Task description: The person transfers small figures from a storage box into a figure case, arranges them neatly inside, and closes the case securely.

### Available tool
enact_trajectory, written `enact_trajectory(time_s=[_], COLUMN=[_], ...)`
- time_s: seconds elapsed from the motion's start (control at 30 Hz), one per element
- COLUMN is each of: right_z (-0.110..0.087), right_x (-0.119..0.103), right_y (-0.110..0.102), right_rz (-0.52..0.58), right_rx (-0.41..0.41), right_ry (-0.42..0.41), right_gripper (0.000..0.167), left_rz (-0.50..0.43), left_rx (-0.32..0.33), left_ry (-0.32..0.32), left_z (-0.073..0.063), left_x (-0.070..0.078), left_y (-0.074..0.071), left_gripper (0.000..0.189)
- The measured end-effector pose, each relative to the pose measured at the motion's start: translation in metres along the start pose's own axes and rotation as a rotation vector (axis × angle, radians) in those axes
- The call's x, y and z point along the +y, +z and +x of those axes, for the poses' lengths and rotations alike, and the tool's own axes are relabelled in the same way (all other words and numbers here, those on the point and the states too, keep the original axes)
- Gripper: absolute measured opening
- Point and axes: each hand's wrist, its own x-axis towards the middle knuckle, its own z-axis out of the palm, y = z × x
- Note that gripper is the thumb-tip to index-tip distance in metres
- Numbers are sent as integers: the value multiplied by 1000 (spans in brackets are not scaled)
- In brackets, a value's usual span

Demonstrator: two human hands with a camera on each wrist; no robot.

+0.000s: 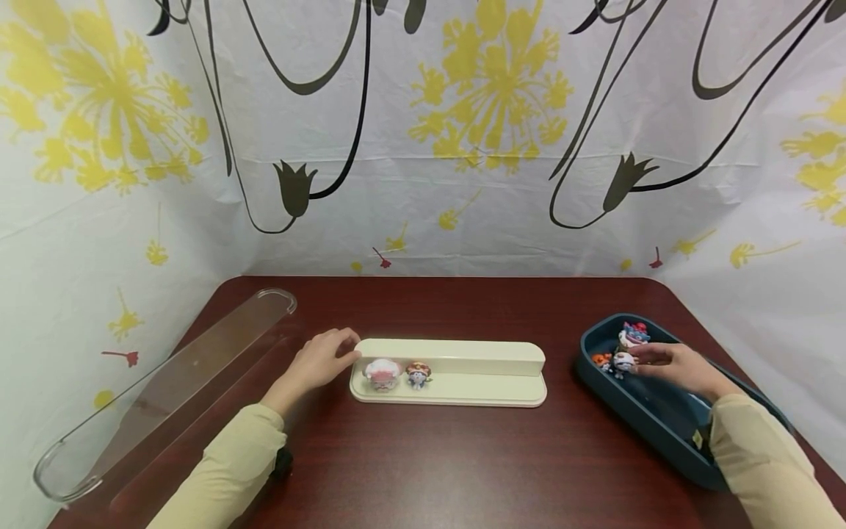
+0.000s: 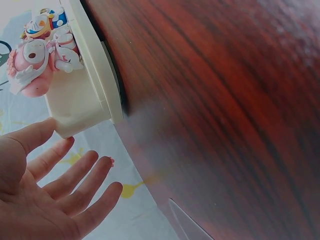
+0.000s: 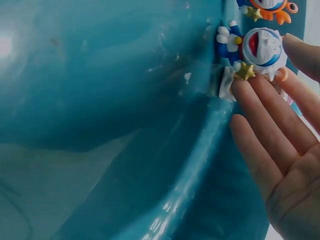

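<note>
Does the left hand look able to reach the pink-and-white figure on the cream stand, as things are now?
Probably yes: the left hand is at the cream stand's left end, the pink-and-white figure stands nearest that end, and nothing visible blocks the way.

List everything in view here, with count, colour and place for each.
table: 1, dark red-brown, under everything
display stand: 1, cream, mid-table
large-headed figurine: 1, pink and white, stand's left end
smaller figurine: 1, multicoloured, right of it on the stand
tray: 1, dark blue-teal, table's right side
star-bearing figurine: 1, white and blue, in tray
crab-like figurine: 1, mostly orange, in tray
third tray figurine: 1, red, blue and white, far end
cover: 1, clear, left side
backdrop: white, floral print, around table
sleeves: 2, pale yellow
hands: 2; left touching stand, right pinching star-bearing figurine
</note>
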Motion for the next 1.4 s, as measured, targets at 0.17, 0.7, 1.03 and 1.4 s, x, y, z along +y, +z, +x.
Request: enact_trajectory(time_s=[0.17, 0.7, 1.03, 1.4], right_z=[2, 7, 5, -2], right_x=[2, -3, -6, -22], right_y=[3, 10, 10, -2], right_rz=[7, -30, -59, -109], right_rx=[-16, 2, 20, 63], right_ry=[-26, -43, -33, -54], right_gripper=[46, 45, 47, 46], left_rz=[-2, -3, -7, 0], left_rx=[0, 9, 3, -3], left_ry=[-3, 7, 3, 0], left_z=[0, 0, -1, 0], left_x=[-1, -1, -1, 0], left_y=[1, 0, 0, 0], left_gripper=[19, 19, 19, 19])
